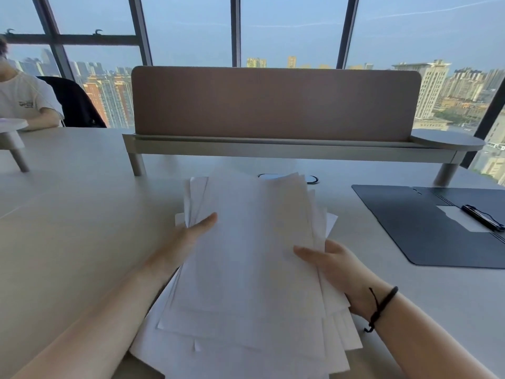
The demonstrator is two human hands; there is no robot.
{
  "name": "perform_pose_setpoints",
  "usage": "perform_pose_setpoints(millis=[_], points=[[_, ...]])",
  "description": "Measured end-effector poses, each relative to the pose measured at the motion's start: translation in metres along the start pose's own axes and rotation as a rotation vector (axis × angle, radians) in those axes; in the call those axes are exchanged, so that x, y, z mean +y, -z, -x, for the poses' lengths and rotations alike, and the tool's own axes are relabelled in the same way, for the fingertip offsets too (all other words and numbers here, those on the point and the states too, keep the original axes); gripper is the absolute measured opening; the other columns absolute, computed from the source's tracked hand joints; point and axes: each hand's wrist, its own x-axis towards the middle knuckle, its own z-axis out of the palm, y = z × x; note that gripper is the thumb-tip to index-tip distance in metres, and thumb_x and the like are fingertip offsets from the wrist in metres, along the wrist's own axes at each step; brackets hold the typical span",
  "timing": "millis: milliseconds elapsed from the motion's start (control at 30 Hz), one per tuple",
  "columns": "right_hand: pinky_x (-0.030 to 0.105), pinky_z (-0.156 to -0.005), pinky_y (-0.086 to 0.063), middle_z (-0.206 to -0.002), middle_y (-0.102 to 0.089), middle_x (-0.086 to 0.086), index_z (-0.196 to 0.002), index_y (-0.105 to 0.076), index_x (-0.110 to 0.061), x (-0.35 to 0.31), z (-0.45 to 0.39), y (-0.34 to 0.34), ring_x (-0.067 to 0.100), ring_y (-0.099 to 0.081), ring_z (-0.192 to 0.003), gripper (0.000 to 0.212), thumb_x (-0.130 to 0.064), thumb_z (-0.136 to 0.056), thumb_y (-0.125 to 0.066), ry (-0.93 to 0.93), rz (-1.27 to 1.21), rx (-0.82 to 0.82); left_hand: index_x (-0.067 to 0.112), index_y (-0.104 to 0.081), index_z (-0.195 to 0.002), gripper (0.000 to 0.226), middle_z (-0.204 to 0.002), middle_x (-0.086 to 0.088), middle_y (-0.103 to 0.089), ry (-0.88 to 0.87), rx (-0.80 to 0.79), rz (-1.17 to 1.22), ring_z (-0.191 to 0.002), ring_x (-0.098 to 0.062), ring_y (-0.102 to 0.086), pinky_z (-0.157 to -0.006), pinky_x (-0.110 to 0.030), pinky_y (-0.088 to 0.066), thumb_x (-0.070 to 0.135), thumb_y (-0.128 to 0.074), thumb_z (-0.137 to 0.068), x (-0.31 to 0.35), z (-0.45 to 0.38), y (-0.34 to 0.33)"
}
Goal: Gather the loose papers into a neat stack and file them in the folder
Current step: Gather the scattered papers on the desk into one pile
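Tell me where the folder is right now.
The dark folder lies open on the table at the head view's right, beyond the right hand, beside the papers.

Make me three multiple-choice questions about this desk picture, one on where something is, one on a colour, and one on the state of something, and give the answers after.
1. Where does the folder lie relative to the papers?
A. To their right on the desk
B. Under them
C. On the shelf behind them

2. What colour is the folder?
A. Red
B. Dark blue-grey
C. Yellow

3. What state are the papers in?
A. Squared into a neat stack
B. Already inside the folder
C. An uneven, fanned pile held by both hands

Answers:
1. A, since the folder lies flat on the desk at the right side, apart from the papers.
2. B, since its open cover is a dark blue-grey, with a black clip on it.
3. C, since sheet edges stick out at different angles, with the left hand and the right hand holding the pile's sides.
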Motion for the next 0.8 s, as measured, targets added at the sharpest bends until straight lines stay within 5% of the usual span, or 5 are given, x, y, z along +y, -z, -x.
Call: perform_pose_setpoints(millis=[233, 400, 500, 633, 800], points=[[0.041, -0.075, -0.062, -0.102, -0.080, 0.009, -0.110, -0.073, -0.016, -0.004, -0.001, 0.003, 0.028, -0.077, -0.087, 0.017, -0.015, -0.097, -0.062, 0.131, -0.066, 0.119, 0.009, -0.071, -0.118, 0.041, -0.118, -0.013, -0.073, 0.210, -0.236, 0.352, -0.108, -0.029, -0.070, -0.093, -0.043, -0.054, 0.031, -0.062, -0.085, 0.007, 0.013, 0.004], [0.039, -0.072, -0.063, -0.101, -0.080, 0.009, -0.113, -0.072, -0.017, 0.000, -0.006, -0.001, 0.026, -0.077, -0.085, 0.018, -0.019, -0.098, -0.061, 0.174, -0.154, 0.190, 0.009, -0.069, -0.119, 0.028, -0.114, -0.003, -0.074, 0.002, -0.059, 0.257, -0.107, -0.015, -0.069, -0.091, -0.021, -0.053, 0.020, -0.056, -0.096, 0.005, 0.007, -0.002], [0.043, -0.079, -0.063, -0.104, -0.079, 0.011, -0.114, -0.070, -0.014, 0.001, -0.004, -0.004, 0.031, -0.076, -0.092, 0.020, -0.020, -0.097, -0.061, 0.126, -0.147, 0.074, 0.010, -0.068, -0.119, 0.027, -0.107, 0.005, -0.072, -0.067, 0.033, 0.171, -0.100, -0.001, -0.065, -0.068, -0.002, -0.047, 0.019, -0.056, -0.097, 0.005, 0.000, 0.001], [0.043, -0.081, -0.063, -0.107, -0.078, 0.015, -0.116, -0.068, -0.005, -0.006, -0.001, -0.010, 0.033, -0.075, -0.096, 0.024, -0.008, -0.093, -0.065, 0.178, -0.046, -0.025, 0.025, -0.069, -0.105, 0.014, -0.079, 0.025, -0.074, -0.204, 0.131, 0.076, -0.079, 0.017, -0.065, -0.061, 0.001, -0.042, 0.023, -0.059, -0.096, 0.014, 0.000, 0.004], [0.039, -0.075, -0.064, -0.104, -0.079, 0.013, -0.111, -0.069, -0.007, -0.046, 0.007, -0.009, 0.028, -0.077, -0.090, 0.021, -0.012, -0.091, -0.069, 0.367, -0.013, 0.084, 0.029, -0.070, -0.098, 0.009, -0.086, 0.024, -0.076, -0.403, 0.186, 0.148, -0.085, 0.007, -0.070, -0.071, -0.010, -0.050, 0.025, -0.066, -0.091, 0.058, 0.010, 0.001]])
